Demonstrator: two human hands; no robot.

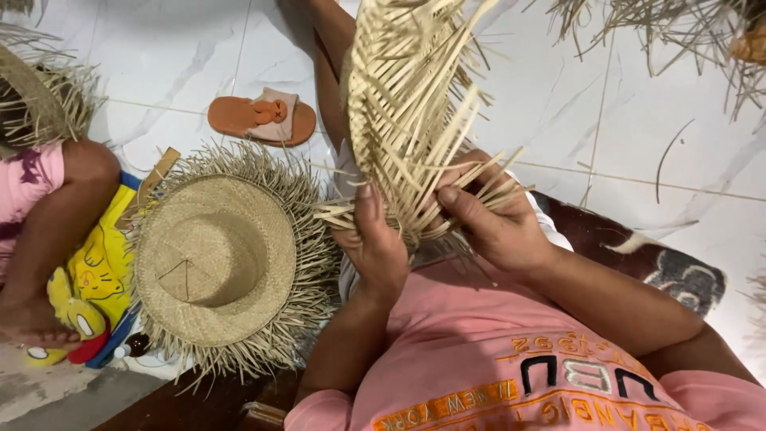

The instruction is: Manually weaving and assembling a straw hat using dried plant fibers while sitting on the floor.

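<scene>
where hands (435, 231) meet, pale woven straw (399, 104)

Setting: a home floor used as a hat-weaving workspace. Indicators — white marble-pattern floor tiles (183, 56) with visible grout lines, one orange sandal (262, 118) left on them, a dark patterned rug (638, 255), and a yellow cartoon cushion (100, 267). Straw work lies around: a woven hat (215, 259) with untrimmed fringe, plus loose straw bundles (678, 32).
</scene>
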